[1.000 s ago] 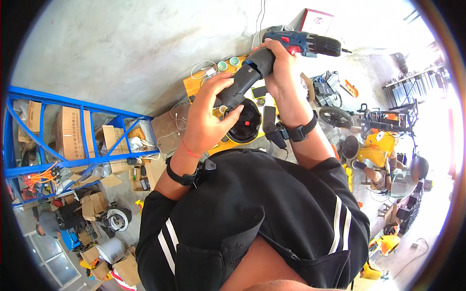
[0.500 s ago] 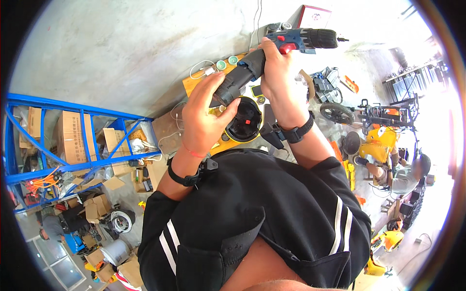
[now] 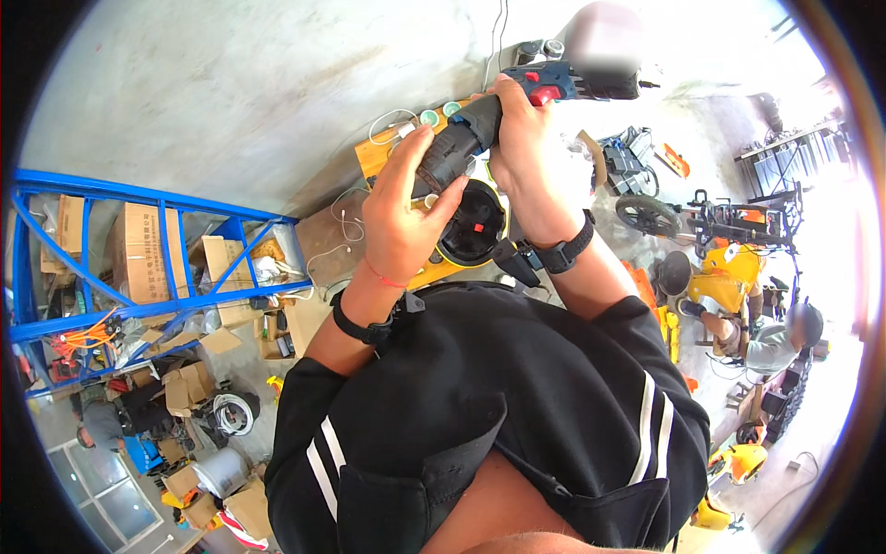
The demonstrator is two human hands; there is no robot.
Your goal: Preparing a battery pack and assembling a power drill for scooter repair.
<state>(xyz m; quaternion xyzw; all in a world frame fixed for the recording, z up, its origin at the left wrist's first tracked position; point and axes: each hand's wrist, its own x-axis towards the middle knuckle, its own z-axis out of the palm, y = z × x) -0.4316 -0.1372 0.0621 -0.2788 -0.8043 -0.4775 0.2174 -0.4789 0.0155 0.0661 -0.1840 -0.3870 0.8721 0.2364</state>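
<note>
- Right hand (image 3: 524, 138) grips the drill (image 3: 552, 76) around its handle (image 3: 482, 120).
- Left hand (image 3: 395, 217) clasps the battery pack (image 3: 447, 159), now closer against the handle; the two appear nearly joined.

One fisheye camera, the left of a head-worn pair, looks steeply down from above a black shirt (image 3: 498, 369), upright and unmirrored. The shirt looms nearest, below the fingers (image 3: 402, 164), which lie at middle range, above centre. The wide sweep reaches the wall (image 3: 249, 92) beyond the fingers and, well to their left, a blue shelf (image 3: 55, 327) bowed near the edge.
</note>
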